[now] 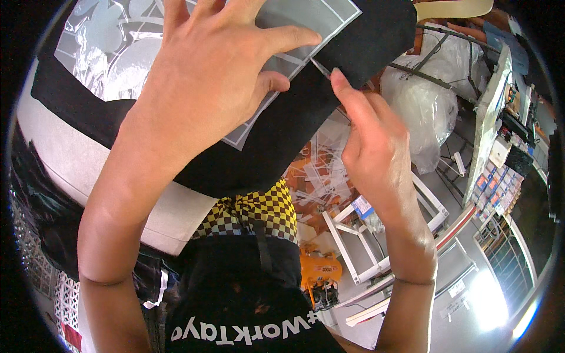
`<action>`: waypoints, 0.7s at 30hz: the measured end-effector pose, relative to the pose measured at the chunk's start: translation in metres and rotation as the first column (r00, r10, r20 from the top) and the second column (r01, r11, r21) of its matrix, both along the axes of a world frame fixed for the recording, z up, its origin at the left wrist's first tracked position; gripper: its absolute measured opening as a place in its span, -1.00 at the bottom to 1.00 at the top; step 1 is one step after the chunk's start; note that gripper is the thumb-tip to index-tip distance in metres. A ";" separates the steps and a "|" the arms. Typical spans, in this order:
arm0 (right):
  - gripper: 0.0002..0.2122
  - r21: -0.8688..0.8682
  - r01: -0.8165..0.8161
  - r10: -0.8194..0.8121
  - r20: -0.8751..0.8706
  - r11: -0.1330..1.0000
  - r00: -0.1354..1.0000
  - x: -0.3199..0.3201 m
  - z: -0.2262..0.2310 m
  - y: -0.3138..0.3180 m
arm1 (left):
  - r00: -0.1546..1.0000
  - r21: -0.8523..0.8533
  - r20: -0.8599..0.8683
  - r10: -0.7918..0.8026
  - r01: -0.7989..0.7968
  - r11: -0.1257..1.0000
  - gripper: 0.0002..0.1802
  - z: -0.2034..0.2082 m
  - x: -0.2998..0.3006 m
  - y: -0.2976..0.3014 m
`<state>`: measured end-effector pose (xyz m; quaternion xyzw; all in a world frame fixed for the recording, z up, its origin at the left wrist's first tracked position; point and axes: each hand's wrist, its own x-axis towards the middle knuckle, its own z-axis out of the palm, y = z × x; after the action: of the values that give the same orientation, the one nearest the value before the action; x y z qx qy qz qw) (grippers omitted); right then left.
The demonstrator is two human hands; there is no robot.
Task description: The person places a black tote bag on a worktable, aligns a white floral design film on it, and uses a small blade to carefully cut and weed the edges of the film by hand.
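Observation:
My left hand [203,73] lies spread over a grey sheet with white lines [297,15], thumb and fingers apart, pressing it down. The sheet rests on a black cloth-like surface [235,170]. In my right hand [376,138] is a thin, pointed metal tool [319,67], pinched between the fingers. Its tip touches or nearly touches the sheet's right edge, close to my left index finger. Whether it is a knife or tweezers I cannot make out. Glossy clear film with rounded grey shapes [126,38] lies left of my left hand.
Under the black surface is a pale board [76,135]. White strips of scrap [318,170] litter the floor to the right. Beyond them are a clear plastic bag [418,106], a white metal frame [347,247] and an orange machine [321,270]. A tan strip [453,9] sticks out at the far right.

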<state>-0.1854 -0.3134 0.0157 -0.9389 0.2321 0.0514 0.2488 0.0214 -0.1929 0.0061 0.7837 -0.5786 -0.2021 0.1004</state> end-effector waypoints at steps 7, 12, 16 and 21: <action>-0.33 0.045 -0.088 0.089 -0.015 0.995 0.996 0.000 0.000 -0.002 | 0.999 -0.024 -0.034 0.011 -0.012 1.000 -0.52 -0.004 0.000 0.001; -0.35 0.046 -0.034 0.035 -0.003 0.998 0.999 0.002 -0.006 -0.007 | 1.000 -0.011 -0.016 0.006 -0.007 1.000 -0.52 -0.004 0.001 0.002; -0.41 0.047 -0.013 0.014 -0.030 0.999 0.999 0.002 0.001 0.000 | 0.999 -0.009 -0.031 0.014 -0.014 1.000 -0.51 -0.002 -0.001 0.002; -0.34 0.047 -0.057 0.057 -0.011 0.997 0.998 0.001 -0.001 -0.004 | 1.000 0.002 -0.016 0.012 -0.012 1.000 -0.50 -0.003 0.000 0.001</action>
<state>-0.1848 -0.3170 0.0142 -0.9388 0.2056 0.0698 0.2675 0.0212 -0.1922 0.0030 0.7857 -0.5728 -0.2085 0.1054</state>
